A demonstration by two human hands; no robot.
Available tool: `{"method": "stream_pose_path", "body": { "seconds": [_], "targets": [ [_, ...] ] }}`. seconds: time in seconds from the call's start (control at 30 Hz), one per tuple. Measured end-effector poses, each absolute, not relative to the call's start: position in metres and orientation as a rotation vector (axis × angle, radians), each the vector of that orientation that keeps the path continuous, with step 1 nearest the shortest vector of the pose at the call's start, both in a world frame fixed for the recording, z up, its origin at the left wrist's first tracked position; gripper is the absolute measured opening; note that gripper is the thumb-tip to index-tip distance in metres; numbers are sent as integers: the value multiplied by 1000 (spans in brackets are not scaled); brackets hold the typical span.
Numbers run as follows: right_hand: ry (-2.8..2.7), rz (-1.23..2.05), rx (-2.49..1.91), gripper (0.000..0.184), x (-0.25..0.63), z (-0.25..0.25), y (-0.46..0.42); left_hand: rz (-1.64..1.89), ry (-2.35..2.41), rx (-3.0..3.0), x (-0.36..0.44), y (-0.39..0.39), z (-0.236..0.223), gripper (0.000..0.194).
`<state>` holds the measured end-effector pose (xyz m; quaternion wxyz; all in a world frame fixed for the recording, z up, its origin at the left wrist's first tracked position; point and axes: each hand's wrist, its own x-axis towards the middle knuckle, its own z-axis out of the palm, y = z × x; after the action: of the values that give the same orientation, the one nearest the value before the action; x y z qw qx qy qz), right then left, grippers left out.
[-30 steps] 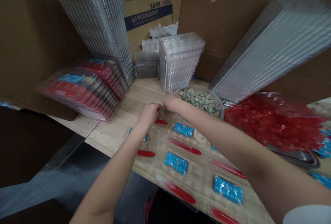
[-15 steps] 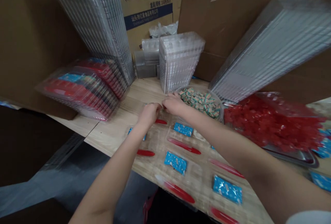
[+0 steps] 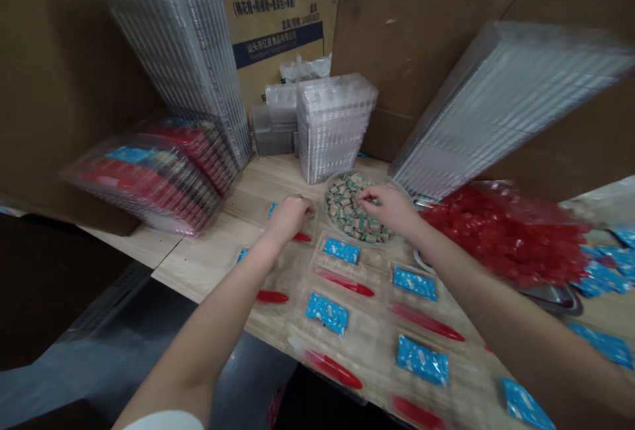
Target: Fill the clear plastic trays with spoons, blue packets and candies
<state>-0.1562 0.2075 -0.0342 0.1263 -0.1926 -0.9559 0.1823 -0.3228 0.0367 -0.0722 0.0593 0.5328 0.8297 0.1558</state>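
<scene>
My right hand (image 3: pixel 389 206) is over a round clear tub (image 3: pixel 325 200) filled with small tan-and-green packets (image 3: pixel 354 215). Its thumb and fingers come together in a pinch; whatever they hold is too small to make out. My left hand (image 3: pixel 292 215) is curled at a shallow clear plastic tray, its fingertips closed and partly hidden. Around that hand show a bit of a blue packet (image 3: pixel 272 209) and the tip of a red slim piece (image 3: pixel 302 237). Nearer me, several trays each hold a dotted blue packet (image 3: pixel 327 313) and a long red pointed piece (image 3: pixel 344 282).
Tall stacks of clear trays lean at the left (image 3: pixel 198 40) and right (image 3: pixel 476 106); a shorter stack (image 3: pixel 332 126) stands mid-back. Filled boxes (image 3: pixel 143 172) are piled at left. A heap of red packets (image 3: pixel 510 231) lies at right. Cardboard (image 3: pixel 411 40) walls the back.
My right hand has moved right, from beside my left hand to over the tub of small packets. My left hand has stayed at about the same tray. The view has shifted slightly.
</scene>
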Motion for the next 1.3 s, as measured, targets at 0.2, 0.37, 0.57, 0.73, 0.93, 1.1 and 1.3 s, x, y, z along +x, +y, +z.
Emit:
{"method": "stream_pose_path", "body": {
  "seconds": [0.2, 0.37, 0.57, 0.73, 0.93, 1.1, 1.3],
  "targets": [
    [-2714, 663, -700, 16, -118, -59, 222, 476, 2503, 1646, -322, 37, -67, 18],
    [-2784, 348, -624, 16, -132, -59, 233, 646, 2695, 1521, -321, 8, -50, 28],
    [-2992, 294, -346, 31, -188, -56, 227, 951, 2564, 1368, -287, -36, -54, 21],
    [-2900, 558, -517, 18, -205, -61, 228, 1143, 2291, 1324, -266, -38, -54, 18],
    [-2541, 1049, -793, 23, -171, -65, 239, 1634, 1837, 849, -270, 17, -45, 14],
    [-2229, 1474, -835, 23, -137, -57, 218, 1748, 1484, 590, -246, 93, -53, 30],
    [-1577, 1967, -866, 24, -109, -45, 206, 1766, 1358, 452, -222, 113, -57, 21]
  ]
}}
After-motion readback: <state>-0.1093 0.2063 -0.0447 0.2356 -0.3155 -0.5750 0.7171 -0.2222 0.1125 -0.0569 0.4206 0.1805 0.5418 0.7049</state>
